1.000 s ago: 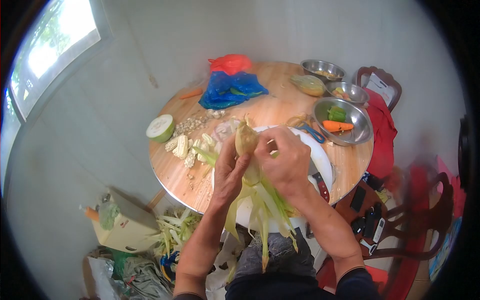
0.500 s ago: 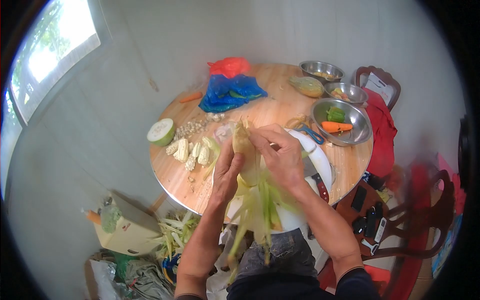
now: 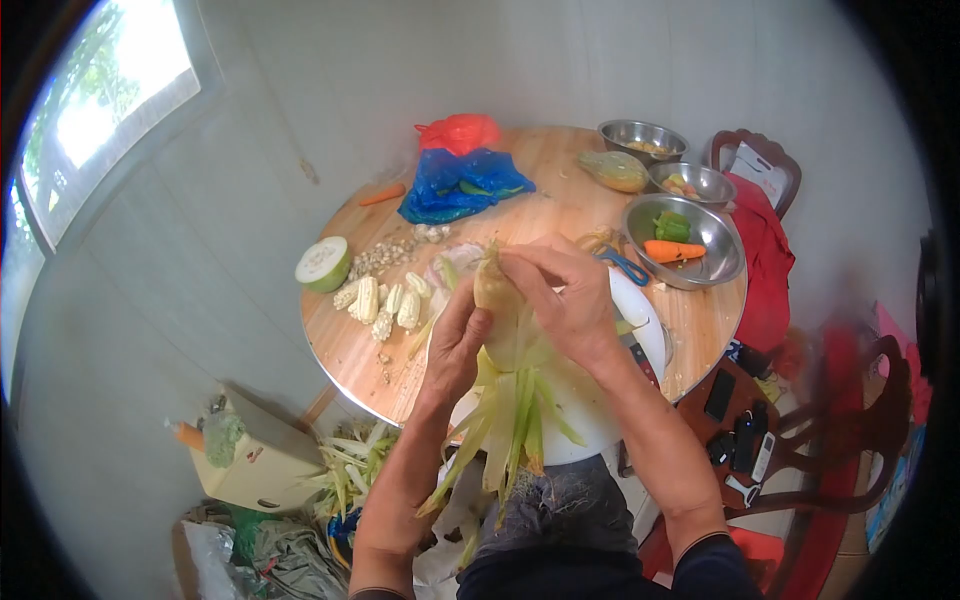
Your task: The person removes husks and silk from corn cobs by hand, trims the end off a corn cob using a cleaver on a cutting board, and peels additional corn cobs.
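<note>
My left hand (image 3: 458, 335) is wrapped round an upright ear of corn (image 3: 495, 290), still covered in pale husk. Against the ear's tip, the fingers of my right hand (image 3: 570, 305) are pinched on the husk. Peeled husk strips (image 3: 520, 405), green and pale yellow, hang from the ear's lower end over the near edge of a white cutting board (image 3: 585, 400). Part of a knife (image 3: 643, 362) with a red handle shows on the board, largely hidden by my right forearm. Left of my left hand lie cut corn pieces (image 3: 408, 308).
Around the round table (image 3: 560, 215) are a halved gourd (image 3: 322, 264), garlic (image 3: 380, 257), blue bag (image 3: 460, 190), blue-handled scissors (image 3: 625, 266) and a metal bowl (image 3: 715, 255) with a carrot and green pepper. Husks (image 3: 355, 460) lie below, beside a cream bin (image 3: 260, 450).
The corn and both hands have shifted slightly right. The hanging husk strips have swung and spread to the left and right. My right forearm now covers more of the knife.
</note>
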Available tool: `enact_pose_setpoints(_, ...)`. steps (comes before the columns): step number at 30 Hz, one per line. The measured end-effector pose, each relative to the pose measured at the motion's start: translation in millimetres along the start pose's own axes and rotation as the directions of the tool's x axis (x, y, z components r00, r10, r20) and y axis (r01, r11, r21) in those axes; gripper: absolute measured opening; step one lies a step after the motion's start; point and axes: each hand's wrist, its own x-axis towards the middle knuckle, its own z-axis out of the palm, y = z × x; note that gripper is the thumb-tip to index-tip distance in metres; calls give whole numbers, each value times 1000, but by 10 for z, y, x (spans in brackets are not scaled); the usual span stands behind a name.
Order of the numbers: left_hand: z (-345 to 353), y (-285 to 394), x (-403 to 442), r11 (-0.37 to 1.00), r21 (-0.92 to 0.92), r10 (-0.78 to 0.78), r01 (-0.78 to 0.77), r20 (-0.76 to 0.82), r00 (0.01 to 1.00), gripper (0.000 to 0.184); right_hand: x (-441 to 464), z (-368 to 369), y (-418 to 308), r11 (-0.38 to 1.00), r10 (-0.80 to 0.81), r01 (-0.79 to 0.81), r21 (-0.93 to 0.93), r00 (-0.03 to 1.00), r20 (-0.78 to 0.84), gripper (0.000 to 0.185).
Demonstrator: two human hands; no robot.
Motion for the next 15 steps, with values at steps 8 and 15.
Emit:
enact_pose_setpoints(8,48,2,18,996,91,26,-25,-16,1000,60,95,-91,-25,977,-97,106,-184,994,56,16)
enact_pose_setpoints(15,28,-59,14,996,83,14,-12,-28,999,62,-16,-89,97,931,305,-319,177,947,101,19)
